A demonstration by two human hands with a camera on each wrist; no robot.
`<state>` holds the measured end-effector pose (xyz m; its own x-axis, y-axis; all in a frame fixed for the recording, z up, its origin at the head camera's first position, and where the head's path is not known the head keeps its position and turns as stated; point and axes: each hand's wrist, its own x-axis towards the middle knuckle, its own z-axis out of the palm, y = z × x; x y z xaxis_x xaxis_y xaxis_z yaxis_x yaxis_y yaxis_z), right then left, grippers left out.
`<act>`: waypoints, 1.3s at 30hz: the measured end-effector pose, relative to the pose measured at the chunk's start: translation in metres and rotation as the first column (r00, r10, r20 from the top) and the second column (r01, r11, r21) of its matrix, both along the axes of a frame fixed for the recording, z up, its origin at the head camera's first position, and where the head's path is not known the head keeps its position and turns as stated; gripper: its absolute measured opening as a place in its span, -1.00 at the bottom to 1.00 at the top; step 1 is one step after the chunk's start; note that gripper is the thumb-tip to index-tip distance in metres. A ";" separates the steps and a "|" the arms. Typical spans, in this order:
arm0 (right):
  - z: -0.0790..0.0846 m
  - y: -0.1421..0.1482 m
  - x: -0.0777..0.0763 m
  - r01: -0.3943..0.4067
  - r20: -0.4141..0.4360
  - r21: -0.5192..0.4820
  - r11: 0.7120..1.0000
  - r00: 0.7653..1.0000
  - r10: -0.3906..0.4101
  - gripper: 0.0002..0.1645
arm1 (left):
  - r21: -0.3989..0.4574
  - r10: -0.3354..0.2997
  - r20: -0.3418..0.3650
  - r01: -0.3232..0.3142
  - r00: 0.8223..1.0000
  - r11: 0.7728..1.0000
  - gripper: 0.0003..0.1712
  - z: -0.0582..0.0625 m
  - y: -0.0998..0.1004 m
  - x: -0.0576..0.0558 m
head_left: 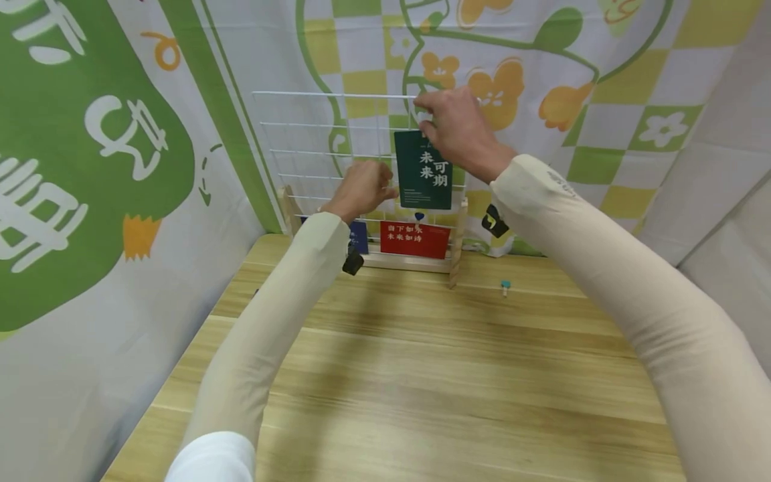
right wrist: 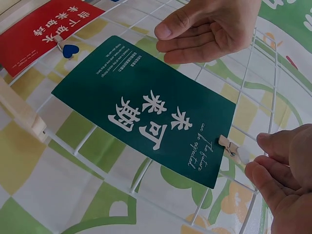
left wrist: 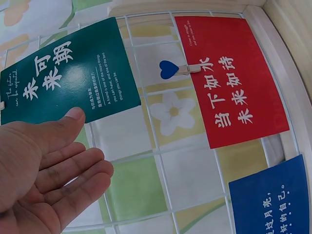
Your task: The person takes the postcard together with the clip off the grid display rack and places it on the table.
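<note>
A green card with white characters hangs on a white wire grid. A small wooden clothespin with a pale heart grips its top edge. My right hand is at the top of the card, thumb and fingertips close beside the pale heart with a small gap between them. Below and to the left, my left hand has its fingers loosely extended, the thumb overlapping the card's lower edge in the left wrist view. Nothing is held in its palm.
Lower on the grid hang a red card, held by a clothespin with a blue heart, and a blue card. Wooden posts support the grid on the wooden table. A teal-topped clothespin lies right of it.
</note>
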<state>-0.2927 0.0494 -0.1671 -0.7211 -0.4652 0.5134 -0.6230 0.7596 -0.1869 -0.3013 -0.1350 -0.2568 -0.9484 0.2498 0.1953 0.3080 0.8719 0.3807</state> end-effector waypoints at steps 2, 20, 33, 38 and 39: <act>0.000 0.000 -0.001 -0.004 -0.011 0.002 1.000 1.000 0.004 -0.61 | 0.005 0.002 -0.010 -0.002 1.000 1.000 -0.56 0.001 0.001 -0.001; 0.001 -0.003 -0.003 0.032 0.078 0.110 0.993 0.996 -0.041 -0.67 | -0.004 -0.007 -0.033 0.007 0.999 1.000 -0.72 0.002 0.014 -0.011; 0.007 -0.010 -0.008 0.022 0.093 0.147 0.989 0.995 -0.036 -0.48 | 0.013 0.022 -0.067 -0.022 0.997 1.000 -0.74 0.000 0.016 -0.013; 0.007 -0.011 -0.009 0.039 0.089 0.131 0.991 0.995 -0.051 -0.46 | 0.037 0.040 -0.055 -0.038 0.998 0.999 -0.74 -0.001 0.016 -0.013; 0.006 -0.012 -0.009 0.045 0.084 0.127 0.991 0.995 -0.056 -0.46 | 0.044 0.040 -0.054 -0.037 0.998 0.998 -0.74 -0.001 0.016 -0.013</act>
